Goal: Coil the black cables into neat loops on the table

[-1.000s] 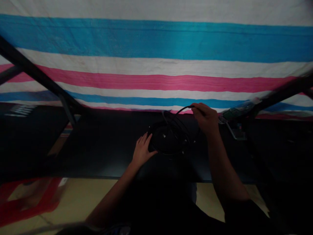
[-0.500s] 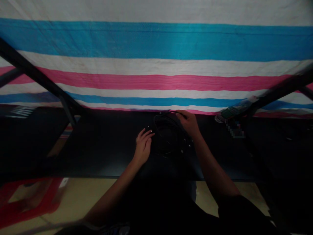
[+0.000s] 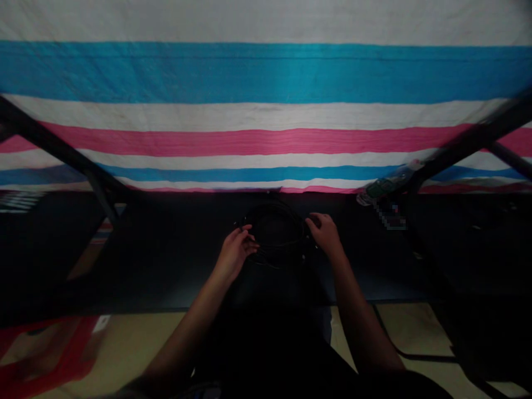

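Observation:
A black cable lies coiled in loops on the dark tabletop in front of me, hard to see against the black surface. My left hand is at the left side of the coil, its fingers curled around the strands there. At the opposite side, my right hand has thumb and forefinger pinched at the coil's right edge. Small pale spots, perhaps the cable's end fittings, show beside both hands. The dim light hides the exact grip and how many loops there are.
Behind the black table hangs a striped plastic sheet. A clear bottle with a green label lies at the back right. Dark slanted frame bars stand on both sides. A red stool is on the floor at lower left.
My right hand has come down and nearer from the coil's far edge to its right side. My left hand has shifted slightly left, its fingers more curled. The loops look rounder and wider.

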